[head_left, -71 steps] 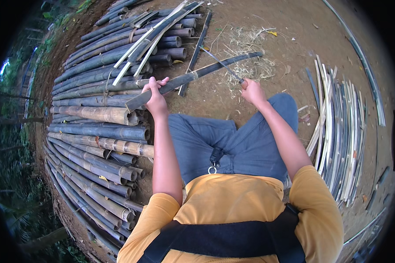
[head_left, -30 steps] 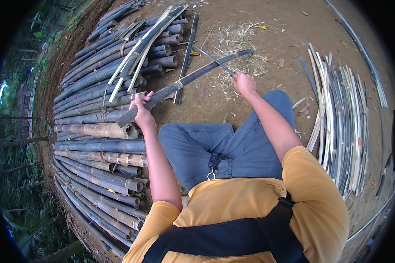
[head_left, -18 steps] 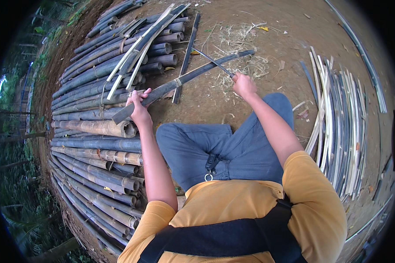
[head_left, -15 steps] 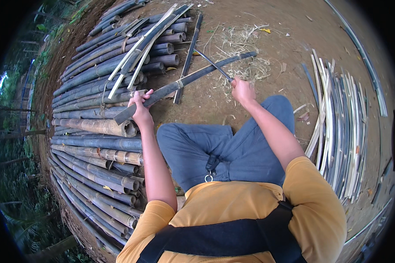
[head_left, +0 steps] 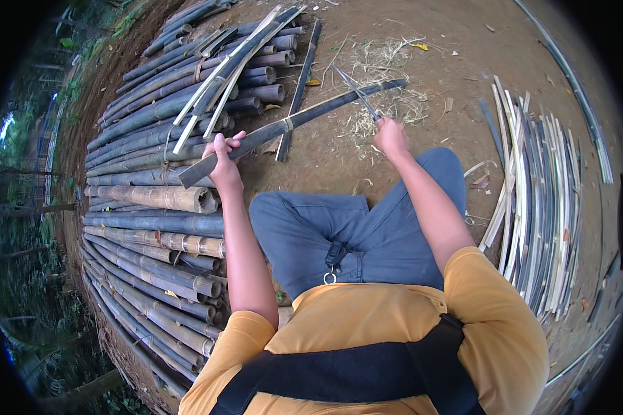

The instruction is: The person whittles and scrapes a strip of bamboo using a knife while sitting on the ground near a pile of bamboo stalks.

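A long dark split bamboo strip [head_left: 304,117] slants across in front of me, its far end up and to the right over the ground. My left hand [head_left: 223,162] grips it close to its near end, thumb on top and fingers partly lifted. In my right hand [head_left: 392,136] is the handle of a long knife [head_left: 358,92]. The blade crosses the strip near its far end, pointing away and to the left; whether its edge bites into the bamboo I cannot tell.
Stacked bamboo poles [head_left: 152,225] fill the left side, with split pieces [head_left: 235,69] lying on top. Pale shavings [head_left: 387,111] litter the dirt ahead. On the right lies a bundle of thin strips [head_left: 540,207]. A single dark slat [head_left: 299,90] rests on the ground beyond the strip.
My right hand has moved slightly right with the knife, and the blade has swung to point more steeply away from me. The left hand and the bamboo strip have hardly moved.
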